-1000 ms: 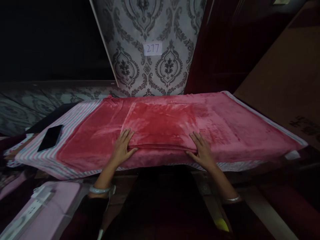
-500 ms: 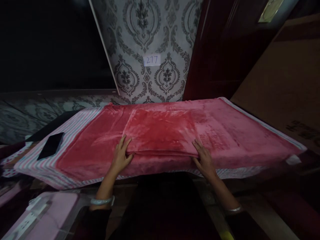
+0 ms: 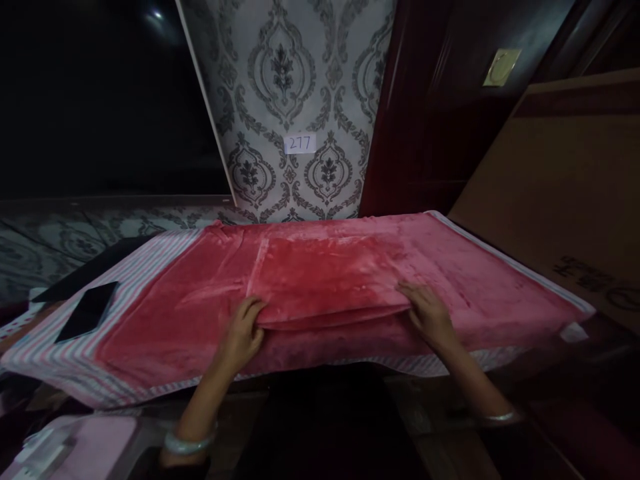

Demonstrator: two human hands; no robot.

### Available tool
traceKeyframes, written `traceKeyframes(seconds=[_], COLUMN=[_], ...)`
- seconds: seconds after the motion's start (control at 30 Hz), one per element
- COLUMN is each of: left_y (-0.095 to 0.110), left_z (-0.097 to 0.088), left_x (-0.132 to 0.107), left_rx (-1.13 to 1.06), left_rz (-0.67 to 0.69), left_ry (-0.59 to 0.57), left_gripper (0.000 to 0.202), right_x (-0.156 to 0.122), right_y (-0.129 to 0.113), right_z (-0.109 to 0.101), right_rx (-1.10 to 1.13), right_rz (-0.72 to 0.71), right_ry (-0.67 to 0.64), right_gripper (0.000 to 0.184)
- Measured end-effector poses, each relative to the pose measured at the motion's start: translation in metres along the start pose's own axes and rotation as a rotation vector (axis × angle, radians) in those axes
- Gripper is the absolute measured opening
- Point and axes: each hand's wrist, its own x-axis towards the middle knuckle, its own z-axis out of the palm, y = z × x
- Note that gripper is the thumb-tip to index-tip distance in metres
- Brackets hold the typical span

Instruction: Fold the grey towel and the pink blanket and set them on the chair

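Observation:
A folded red plush cloth (image 3: 320, 277) lies in the middle of a red plush blanket (image 3: 165, 333). My left hand (image 3: 244, 335) is closed on its near left corner, thumb and fingers pinched together. At the near right corner, my right hand (image 3: 427, 313) grips the cloth, fingers on top and the thumb out of sight underneath. Between the hands the near edge is raised slightly, more so toward the right, and a dark gap shows below it. The cloth's far part rests flat on the blanket.
A black phone (image 3: 89, 312) lies on the striped border (image 3: 145, 263) at the left. Behind stand a dark screen (image 3: 110, 100) and a patterned wall with a "277" label (image 3: 300, 143). A large cardboard box (image 3: 565, 180) borders the right. A power strip (image 3: 43, 453) sits lower left.
Both hands have gone from resting spread at the cloth's near corners to gripping them. The near edge has risen a little, and the right hand has moved outward. The view has tilted up slightly.

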Motion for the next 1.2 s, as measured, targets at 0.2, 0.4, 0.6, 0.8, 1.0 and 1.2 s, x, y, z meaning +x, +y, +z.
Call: traceKeyframes(seconds=[0.2, 0.4, 0.6, 0.8, 1.0, 1.2], left_y=[-0.013, -0.005, 0.006, -0.006, -0.029, -0.030], left_z=[-0.025, -0.019, 0.027, 0.069, 0.089, 0.093], left_x=[-0.007, 0.104, 0.220, 0.205, 0.189, 0.191], left_rx=[0.002, 0.130, 0.182, 0.245, 0.229, 0.243], left_rz=[-0.007, -0.172, -0.386, -0.576, -0.591, -0.517], left_ry=[-0.160, -0.243, -0.503, -0.495, -0.464, -0.413], left_gripper=[0.050, 0.054, 0.067, 0.063, 0.065, 0.066], right_x=[-0.017, 0.071, 0.180, 0.196, 0.161, 0.157], right_y=[-0.006, -0.066, -0.082, -0.039, -0.013, -0.003], right_z=[-0.009, 0.013, 0.065, 0.101, 0.130, 0.136], right_rx=[-0.057, -0.114, -0.195, -0.323, -0.350, -0.305], right_rz=[0.023, -0.042, 0.201, 0.461, 0.429, 0.373], right_ry=[-0.163, -0.300, -0.582, -0.633, -0.478, -0.359], right_gripper=[0.055, 0.057, 0.062, 0.059, 0.056, 0.055])
